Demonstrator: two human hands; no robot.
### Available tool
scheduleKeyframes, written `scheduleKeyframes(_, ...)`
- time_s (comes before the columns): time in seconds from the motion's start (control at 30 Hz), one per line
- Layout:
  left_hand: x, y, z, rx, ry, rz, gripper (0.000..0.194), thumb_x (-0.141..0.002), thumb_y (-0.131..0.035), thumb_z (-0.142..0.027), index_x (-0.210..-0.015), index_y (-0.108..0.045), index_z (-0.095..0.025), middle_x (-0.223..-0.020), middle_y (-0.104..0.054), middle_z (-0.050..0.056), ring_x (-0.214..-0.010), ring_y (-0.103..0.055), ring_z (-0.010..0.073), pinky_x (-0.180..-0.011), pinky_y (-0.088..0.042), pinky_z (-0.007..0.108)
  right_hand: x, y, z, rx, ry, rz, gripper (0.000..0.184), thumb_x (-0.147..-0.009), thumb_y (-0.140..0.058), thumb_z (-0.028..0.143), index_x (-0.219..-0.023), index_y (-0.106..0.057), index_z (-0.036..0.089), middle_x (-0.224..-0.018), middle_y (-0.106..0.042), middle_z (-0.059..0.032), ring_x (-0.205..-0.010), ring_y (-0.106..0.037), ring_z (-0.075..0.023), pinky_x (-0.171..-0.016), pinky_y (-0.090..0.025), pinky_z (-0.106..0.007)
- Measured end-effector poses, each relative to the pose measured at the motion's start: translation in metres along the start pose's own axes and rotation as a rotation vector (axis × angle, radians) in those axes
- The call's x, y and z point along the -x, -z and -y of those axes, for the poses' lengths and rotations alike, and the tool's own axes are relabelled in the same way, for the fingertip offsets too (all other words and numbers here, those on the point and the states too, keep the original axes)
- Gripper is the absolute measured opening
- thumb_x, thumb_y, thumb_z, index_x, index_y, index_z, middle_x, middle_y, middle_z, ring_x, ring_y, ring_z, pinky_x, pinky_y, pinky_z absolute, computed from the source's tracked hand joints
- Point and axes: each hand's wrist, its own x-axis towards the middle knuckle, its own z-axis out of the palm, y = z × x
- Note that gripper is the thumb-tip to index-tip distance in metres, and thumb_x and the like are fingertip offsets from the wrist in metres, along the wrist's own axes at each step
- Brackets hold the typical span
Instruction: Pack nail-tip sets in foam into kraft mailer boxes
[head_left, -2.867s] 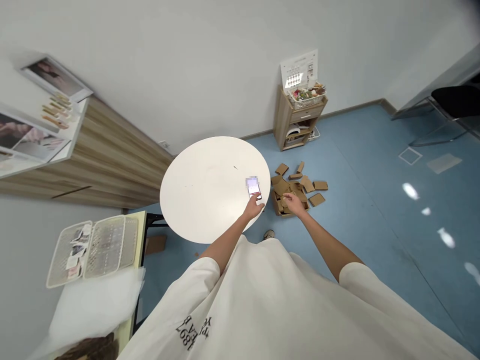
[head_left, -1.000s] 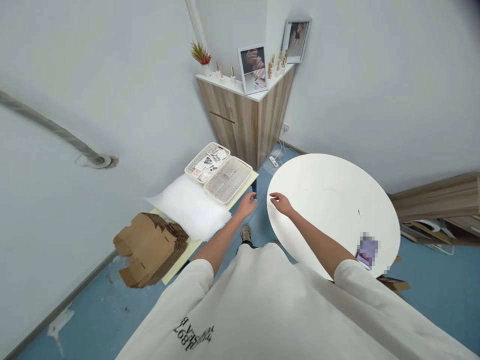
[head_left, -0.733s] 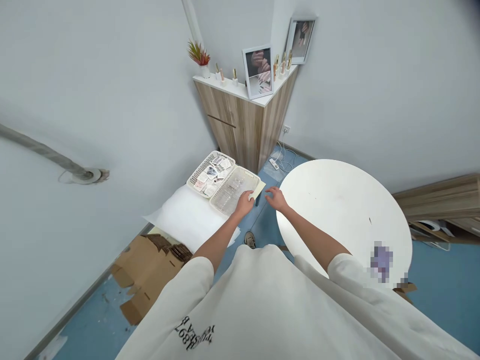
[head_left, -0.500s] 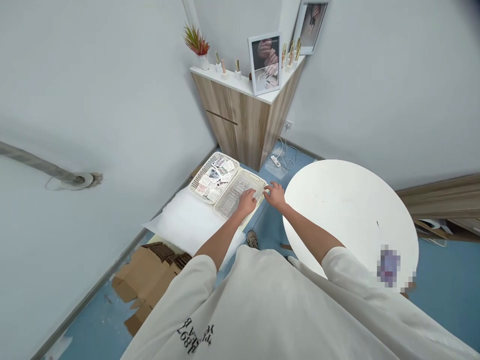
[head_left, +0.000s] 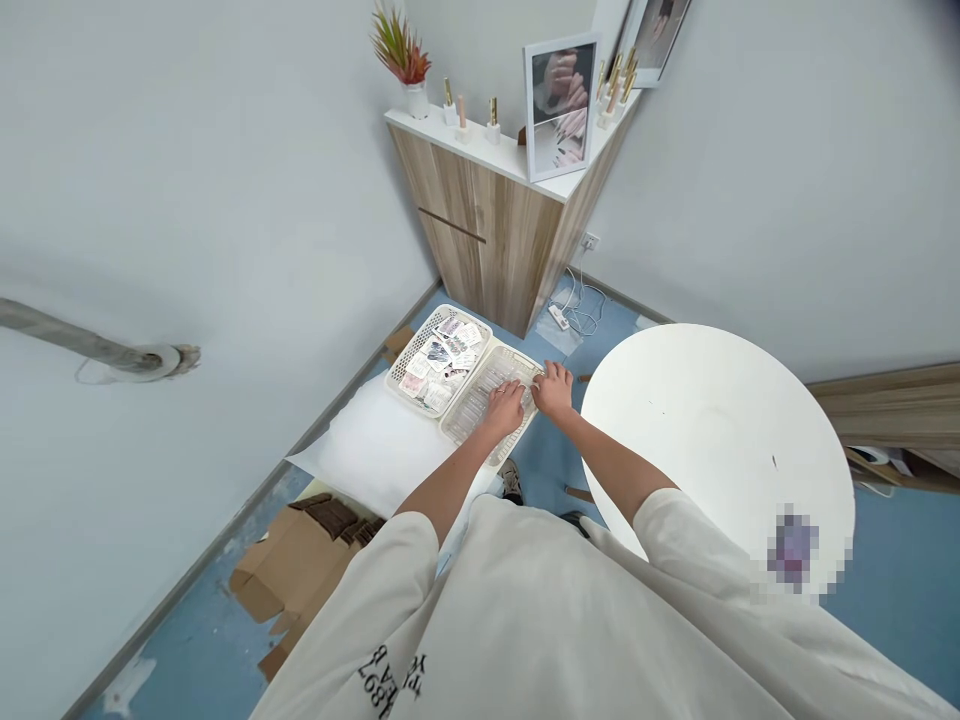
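A pale plastic basket [head_left: 459, 436] holds several thin, clear plastic pieces [head_left: 484, 388]. Over its near right part reaches my left hand [head_left: 505, 406], fingers apart and lying on the clear pieces. My right hand [head_left: 553, 390] is at the basket's right end, its fingers bent over the rim. What those fingers hold, if anything, is too small to make out. Beside it on the left stands a second white basket [head_left: 401, 362], filled with printed cards [head_left: 442, 350] that carry small pictures.
White foam sheeting [head_left: 375, 440] lies left of the baskets, with flattened cardboard [head_left: 289, 560] below it. To the right is a round white table [head_left: 712, 410] bearing a blurred item. A wooden cabinet [head_left: 480, 230] fills the corner behind. A power strip [head_left: 559, 317] lies on the floor.
My right hand has come in against the basket's end, and its fingers have bent. My left hand has settled on the clear pieces. The whole view has shifted slightly.
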Motion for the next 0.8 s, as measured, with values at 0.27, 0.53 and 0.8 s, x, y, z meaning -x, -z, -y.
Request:
scheduleKeyframes(0.27, 0.001, 0.000, 0.004, -0.041, -0.015, -0.016, 0.051, -0.091, -0.046, -0.012, -0.141, -0.051, -0.021, -0.159, -0.041, 0.009, -0.147, -0.034, 0.0282, -0.119, -0.027, 0.050, -0.001, 0.007, 0.001, 0.036, 0.061, -0.084, 0.031, -0.093, -0.053, 0.029, -0.111, -0.075, 0.017, -0.153, -0.045, -0.0150, -0.141, -0.031, -0.0366, -0.114, -0.021, -0.054)
scheduleKeyframes(0.53, -0.005, -0.001, -0.010, 0.115, 0.063, -0.207, 0.047, -0.089, -0.050, -0.011, -0.135, -0.053, -0.021, -0.146, -0.052, 0.013, -0.140, -0.043, 0.0296, -0.116, -0.033, 0.050, 0.018, 0.024, -0.020, -0.130, 0.037, -0.233, 0.032, -0.098, -0.050, 0.035, -0.114, -0.073, 0.020, -0.140, -0.056, -0.0134, -0.130, -0.042, -0.0327, -0.110, -0.029, -0.049)
scheduleKeyframes(0.8, -0.030, -0.009, -0.054, 0.280, -0.093, -0.361, 0.046, -0.094, -0.049, -0.015, -0.139, -0.051, -0.020, -0.142, -0.054, 0.013, -0.135, -0.048, 0.0268, -0.113, -0.040, 0.043, 0.066, 0.035, -0.084, -0.366, -0.034, -0.285, 0.032, -0.098, -0.051, 0.041, -0.111, -0.074, 0.023, -0.123, -0.064, -0.0104, -0.113, -0.055, -0.0285, -0.101, -0.040, -0.045)
